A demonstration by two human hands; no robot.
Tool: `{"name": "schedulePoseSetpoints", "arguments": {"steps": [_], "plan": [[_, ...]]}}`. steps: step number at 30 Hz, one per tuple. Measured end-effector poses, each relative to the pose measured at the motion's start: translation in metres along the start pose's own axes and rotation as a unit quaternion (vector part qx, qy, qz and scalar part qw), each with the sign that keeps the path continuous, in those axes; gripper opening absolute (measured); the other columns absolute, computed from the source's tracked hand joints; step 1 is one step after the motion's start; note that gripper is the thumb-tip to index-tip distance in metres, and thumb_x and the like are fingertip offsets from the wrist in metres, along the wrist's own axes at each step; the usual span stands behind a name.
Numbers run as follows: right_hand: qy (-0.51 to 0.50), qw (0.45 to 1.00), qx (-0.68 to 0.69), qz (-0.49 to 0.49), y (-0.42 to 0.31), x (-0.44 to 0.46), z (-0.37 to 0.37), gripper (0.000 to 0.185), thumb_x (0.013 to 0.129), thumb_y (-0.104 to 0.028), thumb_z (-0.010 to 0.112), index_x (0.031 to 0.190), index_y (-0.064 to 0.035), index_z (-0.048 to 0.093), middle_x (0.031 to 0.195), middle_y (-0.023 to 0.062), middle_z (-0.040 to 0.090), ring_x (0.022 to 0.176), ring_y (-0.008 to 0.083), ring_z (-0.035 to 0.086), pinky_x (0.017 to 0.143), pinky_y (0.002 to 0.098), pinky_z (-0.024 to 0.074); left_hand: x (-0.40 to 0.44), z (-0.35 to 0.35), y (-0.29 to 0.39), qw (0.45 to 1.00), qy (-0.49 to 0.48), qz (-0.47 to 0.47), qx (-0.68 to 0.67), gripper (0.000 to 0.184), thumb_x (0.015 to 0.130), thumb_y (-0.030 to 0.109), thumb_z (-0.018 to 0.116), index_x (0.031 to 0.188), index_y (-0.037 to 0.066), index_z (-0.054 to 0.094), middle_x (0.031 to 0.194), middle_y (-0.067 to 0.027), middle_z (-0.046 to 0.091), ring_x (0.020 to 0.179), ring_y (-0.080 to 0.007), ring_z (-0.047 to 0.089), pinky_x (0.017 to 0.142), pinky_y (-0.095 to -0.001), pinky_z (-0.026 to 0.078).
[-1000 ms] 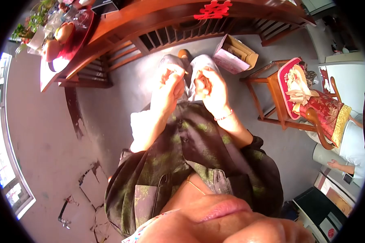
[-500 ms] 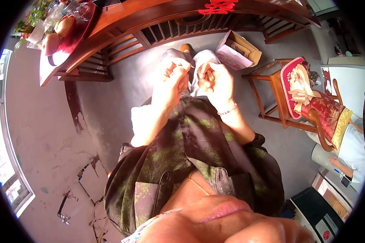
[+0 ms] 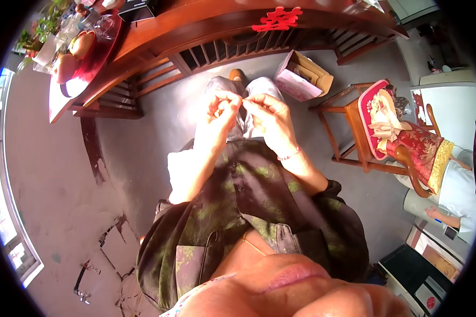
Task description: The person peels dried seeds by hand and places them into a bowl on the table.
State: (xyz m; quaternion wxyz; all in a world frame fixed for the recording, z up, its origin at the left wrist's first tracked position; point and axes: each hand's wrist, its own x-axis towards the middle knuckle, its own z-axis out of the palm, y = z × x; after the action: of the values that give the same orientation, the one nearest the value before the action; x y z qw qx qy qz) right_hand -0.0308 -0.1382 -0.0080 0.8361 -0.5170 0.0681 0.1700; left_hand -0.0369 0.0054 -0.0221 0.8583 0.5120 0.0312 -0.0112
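Observation:
Both of my hands are raised in front of my lap, with their fingertips meeting. My left hand (image 3: 221, 112) is closed in a pinch, its other fingers curled towards the palm. Opposite it, my right hand (image 3: 271, 117) also pinches, thumb and index finger against the left fingertips. Whatever lies between the fingertips is too small to make out. A beaded bracelet (image 3: 290, 155) circles my right wrist. Behind the hands are my grey trousers (image 3: 264, 85), and below them is my dark green-patterned shirt (image 3: 243, 182).
A long wooden table (image 3: 185, 24) stands ahead, with a red paper cut-out (image 3: 276, 19) on its edge and a red tray (image 3: 104, 55) of fruit at left. An open cardboard box (image 3: 296, 84) sits on the floor. At right are a wooden chair (image 3: 357, 127) and another person (image 3: 457, 195).
My hands were apart, fingers curled; now they have come together at the fingertips. My right hand has moved left and turned inward. The whole view has shifted slightly.

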Motion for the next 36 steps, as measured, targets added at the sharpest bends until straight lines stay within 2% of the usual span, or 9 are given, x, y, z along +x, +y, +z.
{"name": "schedulePoseSetpoints", "arguments": {"steps": [5, 8, 17, 22, 25, 26, 29, 33, 36], "plan": [[-0.016, 1.000, -0.014, 0.005, -0.012, 0.016, -0.005, 0.007, 0.086, -0.009, 0.064, 0.090, -0.0027, 0.064, 0.067, -0.0088, 0.051, 0.049, -0.0025, 0.037, 0.042, 0.0143, 0.0258, 0.002, 0.000, 0.002, 1.000, 0.014, -0.014, 0.008, 0.008, 0.090, 0.009, 0.059, 0.096, 0.003, 0.058, 0.056, 0.0072, 0.040, 0.044, -0.0002, 0.028, 0.041, -0.0190, 0.017], [0.073, 0.991, -0.040, -0.105, -0.039, 0.051, -0.015, 0.008, 0.085, -0.011, 0.066, 0.090, -0.0041, 0.065, 0.069, -0.0069, 0.056, 0.053, -0.0008, 0.043, 0.045, 0.0157, 0.0315, 0.007, -0.008, 0.000, 0.997, 0.004, -0.047, -0.055, 0.016, 0.094, 0.019, 0.054, 0.097, 0.003, 0.058, 0.054, 0.0080, 0.032, 0.043, -0.0025, 0.024, 0.041, -0.0207, 0.016], [0.251, 0.865, -0.075, -0.428, -0.167, 0.223, -0.082, 0.014, 0.079, -0.005, 0.071, 0.091, 0.0005, 0.067, 0.058, -0.0084, 0.046, 0.043, -0.0013, 0.031, 0.038, 0.0178, 0.0186, 0.015, -0.020, -0.010, 0.961, -0.006, -0.173, -0.216, 0.039, 0.100, 0.038, 0.038, 0.087, 0.006, 0.055, 0.049, 0.0034, 0.029, 0.040, -0.0057, 0.021, 0.035, -0.0213, 0.016], [0.257, 0.809, -0.194, -0.492, -0.194, 0.305, -0.126, 0.016, 0.077, -0.001, 0.070, 0.091, 0.0055, 0.069, 0.074, 0.0021, 0.064, 0.063, 0.0072, 0.055, 0.058, 0.0207, 0.0441, 0.020, -0.023, -0.013, 0.942, 0.010, -0.205, -0.265, 0.033, 0.101, 0.032, 0.038, 0.089, 0.006, 0.054, 0.054, 0.0037, 0.032, 0.042, -0.0057, 0.023, 0.036, -0.0194, 0.019], [0.296, 0.826, -0.183, -0.443, -0.190, 0.313, -0.137, 0.016, 0.077, -0.001, 0.070, 0.091, 0.0073, 0.069, 0.083, 0.0062, 0.067, 0.076, 0.0109, 0.060, 0.072, 0.0224, 0.0472, 0.022, -0.026, -0.014, 0.926, 0.026, -0.219, -0.305, 0.029, 0.101, 0.029, 0.040, 0.091, 0.006, 0.054, 0.059, 0.0033, 0.034, 0.045, -0.0059, 0.026, 0.037, -0.0185, 0.021], [0.279, 0.820, -0.151, -0.476, -0.187, 0.312, -0.139, 0.014, 0.078, -0.002, 0.070, 0.089, 0.0061, 0.069, 0.073, 0.0024, 0.063, 0.067, 0.0077, 0.056, 0.060, 0.0207, 0.0444, 0.023, -0.026, -0.015, 0.914, 0.032, -0.225, -0.337, 0.026, 0.100, 0.026, 0.041, 0.092, 0.005, 0.054, 0.061, 0.0028, 0.035, 0.048, -0.0061, 0.028, 0.039, -0.0182, 0.023], [0.144, 0.943, -0.027, -0.298, -0.177, 0.238, -0.100, 0.018, 0.090, -0.011, 0.061, 0.098, 0.0051, 0.064, 0.058, -0.0050, 0.038, 0.050, 0.0028, 0.034, 0.045, 0.0184, 0.0248, 0.030, -0.036, -0.022, 0.853, 0.013, -0.240, -0.464, 0.025, 0.100, 0.024, 0.044, 0.093, 0.002, 0.053, 0.066, 0.0007, 0.037, 0.052, -0.0071, 0.030, 0.041, -0.0191, 0.026], [-0.001, 0.988, 0.052, -0.148, -0.122, 0.165, -0.065, 0.029, 0.098, -0.016, 0.047, 0.115, 0.0050, 0.055, 0.066, -0.0018, 0.041, 0.050, 0.0043, 0.033, 0.044, 0.0177, 0.0263, 0.045, -0.040, -0.021, 0.790, 0.047, -0.238, -0.563, 0.023, 0.099, 0.020, 0.046, 0.096, -0.001, 0.055, 0.070, -0.0011, 0.040, 0.060, -0.0097, 0.039, 0.056, -0.0216, 0.039], [-0.044, 0.995, 0.077, -0.049, -0.068, 0.115, -0.042, 0.028, 0.098, -0.016, 0.045, 0.115, 0.0030, 0.056, 0.065, -0.0019, 0.045, 0.049, 0.0040, 0.036, 0.042, 0.0164, 0.0289, 0.048, -0.037, -0.010, 0.821, 0.036, -0.195, -0.535, 0.021, 0.098, 0.018, 0.048, 0.101, -0.002, 0.055, 0.085, -0.0064, 0.056, 0.073, -0.0127, 0.052, 0.062, -0.0244, 0.043]]}}
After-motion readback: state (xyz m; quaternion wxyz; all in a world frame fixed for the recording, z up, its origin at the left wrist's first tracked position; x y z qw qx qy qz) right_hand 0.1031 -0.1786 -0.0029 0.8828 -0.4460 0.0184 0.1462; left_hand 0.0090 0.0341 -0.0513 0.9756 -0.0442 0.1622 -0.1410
